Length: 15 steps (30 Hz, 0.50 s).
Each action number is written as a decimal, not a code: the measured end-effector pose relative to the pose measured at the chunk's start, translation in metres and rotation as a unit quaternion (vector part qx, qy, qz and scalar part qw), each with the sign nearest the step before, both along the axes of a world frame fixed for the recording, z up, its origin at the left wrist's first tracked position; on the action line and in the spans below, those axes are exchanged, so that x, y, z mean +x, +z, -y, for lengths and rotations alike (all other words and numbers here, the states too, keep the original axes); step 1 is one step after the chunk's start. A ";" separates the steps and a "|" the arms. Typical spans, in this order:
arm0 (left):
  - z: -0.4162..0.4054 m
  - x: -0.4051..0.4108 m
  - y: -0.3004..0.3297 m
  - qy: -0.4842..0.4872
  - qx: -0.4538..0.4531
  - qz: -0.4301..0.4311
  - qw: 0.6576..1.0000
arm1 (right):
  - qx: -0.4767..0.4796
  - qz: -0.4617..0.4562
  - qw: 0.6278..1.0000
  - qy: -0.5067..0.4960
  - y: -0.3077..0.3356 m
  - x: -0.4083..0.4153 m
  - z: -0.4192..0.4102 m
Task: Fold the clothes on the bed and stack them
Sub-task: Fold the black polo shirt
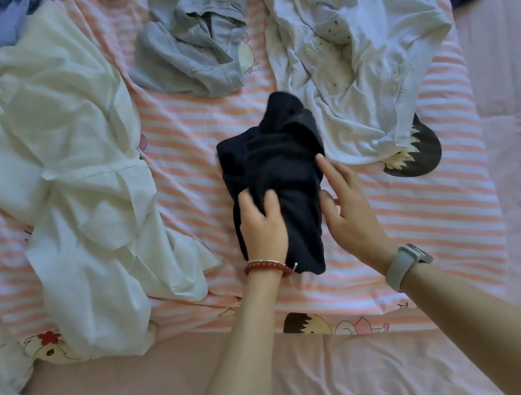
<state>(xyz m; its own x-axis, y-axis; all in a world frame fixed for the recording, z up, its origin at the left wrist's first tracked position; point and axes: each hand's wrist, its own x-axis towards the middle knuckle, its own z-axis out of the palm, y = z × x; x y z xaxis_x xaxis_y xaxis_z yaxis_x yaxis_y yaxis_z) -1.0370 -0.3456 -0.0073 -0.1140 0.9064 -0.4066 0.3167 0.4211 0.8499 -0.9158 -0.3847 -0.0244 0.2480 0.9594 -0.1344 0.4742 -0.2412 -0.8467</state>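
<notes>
Home bedroom: clothes-strewn striped bed

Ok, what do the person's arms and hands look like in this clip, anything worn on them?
Both forearms are bare, with no sleeves in view. The left hand has a red beaded bracelet with a small metal charm at the wrist. The right hand has a watch with a pale grey strap at the wrist. No rings or gloves show.

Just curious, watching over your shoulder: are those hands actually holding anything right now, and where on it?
The left hand grips the dark navy garment by a bunch of cloth near its middle. The right hand lies open along its right edge, gripping nothing.
</notes>
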 end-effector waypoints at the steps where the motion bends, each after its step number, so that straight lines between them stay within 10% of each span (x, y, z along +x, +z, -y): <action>1: 0.001 -0.005 -0.009 0.027 -0.032 -0.045 0.998 | -0.004 0.029 0.999 0.029 0.000 -0.002 -0.003; 5: 0.011 -0.028 -0.031 -0.010 -0.024 -0.286 0.958 | -0.027 0.189 0.972 0.138 -0.003 -0.010 -0.012; 15: 0.006 -0.046 -0.057 -0.099 -0.140 -0.208 0.963 | -0.078 0.405 0.844 0.343 -0.028 -0.014 -0.051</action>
<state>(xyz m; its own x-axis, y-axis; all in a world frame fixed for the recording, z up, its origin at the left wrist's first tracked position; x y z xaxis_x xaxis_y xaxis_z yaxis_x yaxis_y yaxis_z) -1.0828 -0.3520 -0.0644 -0.1562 0.7885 -0.5949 0.7025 0.5121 0.4943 -0.9299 -0.3337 -0.0528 -0.2877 0.9007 -0.3255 0.9555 0.2466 -0.1620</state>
